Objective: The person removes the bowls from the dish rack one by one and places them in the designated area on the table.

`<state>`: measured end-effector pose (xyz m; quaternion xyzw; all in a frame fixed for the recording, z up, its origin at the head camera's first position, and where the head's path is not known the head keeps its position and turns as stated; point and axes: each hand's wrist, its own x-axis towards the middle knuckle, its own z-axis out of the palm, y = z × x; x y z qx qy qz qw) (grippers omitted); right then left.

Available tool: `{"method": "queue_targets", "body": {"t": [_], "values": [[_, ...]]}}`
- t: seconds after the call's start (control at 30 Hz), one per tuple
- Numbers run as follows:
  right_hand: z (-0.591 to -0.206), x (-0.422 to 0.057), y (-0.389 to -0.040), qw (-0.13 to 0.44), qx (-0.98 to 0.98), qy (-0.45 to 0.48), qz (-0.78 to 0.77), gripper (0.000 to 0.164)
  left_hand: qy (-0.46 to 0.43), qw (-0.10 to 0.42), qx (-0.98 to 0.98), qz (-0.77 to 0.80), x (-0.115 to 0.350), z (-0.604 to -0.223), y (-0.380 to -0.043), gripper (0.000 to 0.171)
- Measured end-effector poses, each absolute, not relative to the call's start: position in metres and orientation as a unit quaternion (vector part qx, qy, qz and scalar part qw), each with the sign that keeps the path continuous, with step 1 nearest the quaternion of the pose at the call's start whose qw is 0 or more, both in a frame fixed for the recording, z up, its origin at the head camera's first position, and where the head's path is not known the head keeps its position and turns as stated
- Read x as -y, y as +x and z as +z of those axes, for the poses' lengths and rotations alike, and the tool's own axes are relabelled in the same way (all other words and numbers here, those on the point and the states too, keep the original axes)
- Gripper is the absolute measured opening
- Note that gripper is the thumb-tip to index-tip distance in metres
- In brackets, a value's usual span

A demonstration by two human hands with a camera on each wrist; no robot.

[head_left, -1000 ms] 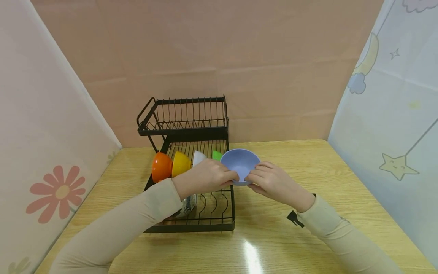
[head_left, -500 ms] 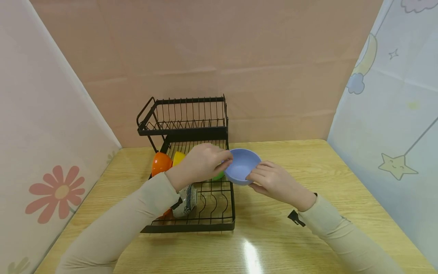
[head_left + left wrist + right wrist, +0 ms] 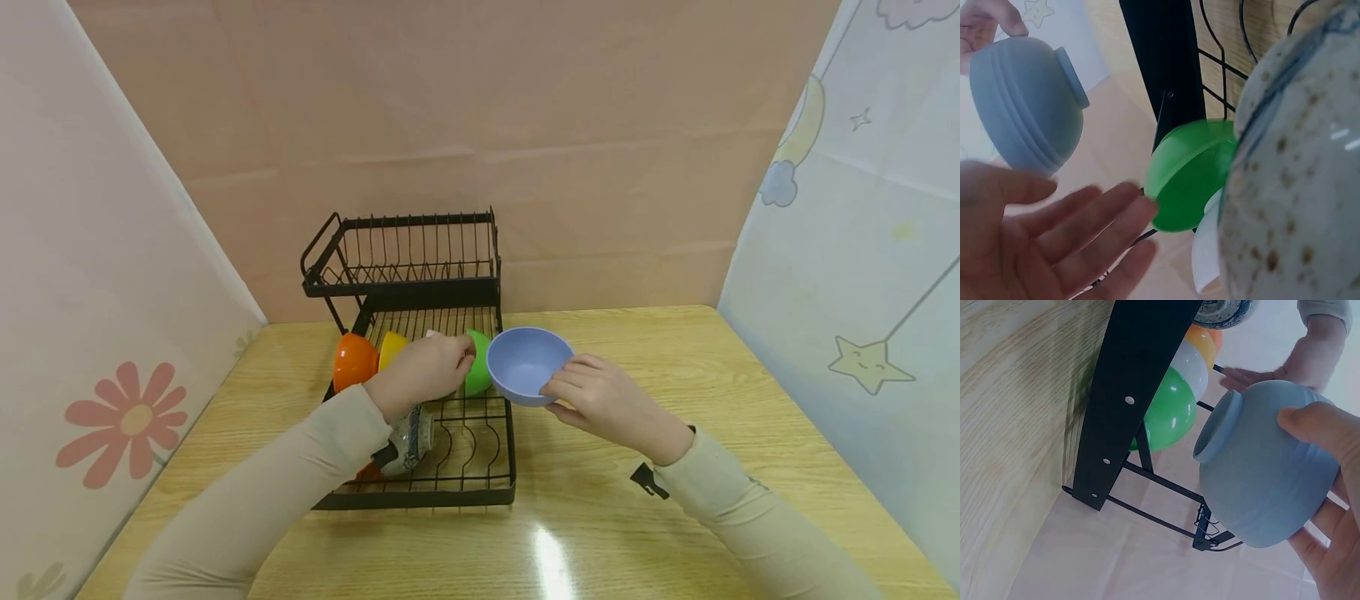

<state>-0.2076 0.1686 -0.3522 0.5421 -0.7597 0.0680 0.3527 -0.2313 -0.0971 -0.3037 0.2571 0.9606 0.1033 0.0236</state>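
right hand (image 3: 596, 392) grips blue bowl (image 3: 527, 362) by rim, just below and right of centre in head frame; left hand (image 3: 423, 371) (fingers loosely spread, holding nothing) to its left, near green bowl (image 3: 480, 375).

Right hand (image 3: 600, 396) gripped the blue bowl (image 3: 527, 364) at its lower-right rim, by the right edge of the black rack (image 3: 420, 500). Left hand (image 3: 423, 375) was over the lower tier, apart from the blue bowl, near the green bowl (image 3: 478, 371). Orange bowl (image 3: 354, 362) and yellow bowl (image 3: 391, 347) sat tipped on their sides, further left. Patterned bowl (image 3: 412, 442) was nearer the front. White item (image 3: 431, 333) was mostly hidden, probably another bowl. Rack stood on the wood-grain bench (image 3: 615, 542).
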Motion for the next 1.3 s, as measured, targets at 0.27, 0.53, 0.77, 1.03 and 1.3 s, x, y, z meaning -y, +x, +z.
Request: {"method": "queue_targets", "body": {"t": [0.27,0.53,0.77,1.03,1.3], "values": [[-0.353,-0.169,-0.207,0.350,0.764,0.538,0.068,0.028,0.292,0.169,-0.940,0.051,0.096,-0.316,-0.232,0.028],[-0.353,-0.170,-0.207,0.357,0.760,0.538,0.074,0.039,0.332,0.274,-0.903,0.011,0.097,-0.317,-0.227,0.037],[-0.350,-0.172,-0.207,0.351,0.766,0.534,0.073,0.040,0.340,0.297,-0.893,-0.001,0.096,-0.317,-0.226,0.038],[-0.346,-0.185,-0.217,0.362,0.771,0.516,0.085,0.041,0.341,0.310,-0.888,0.000,0.094,-0.314,-0.224,0.034],[-0.336,-0.211,-0.247,0.334,0.824,0.453,0.065,0.034,0.338,0.314,-0.887,-0.005,0.093,-0.311,-0.223,0.034]]}}
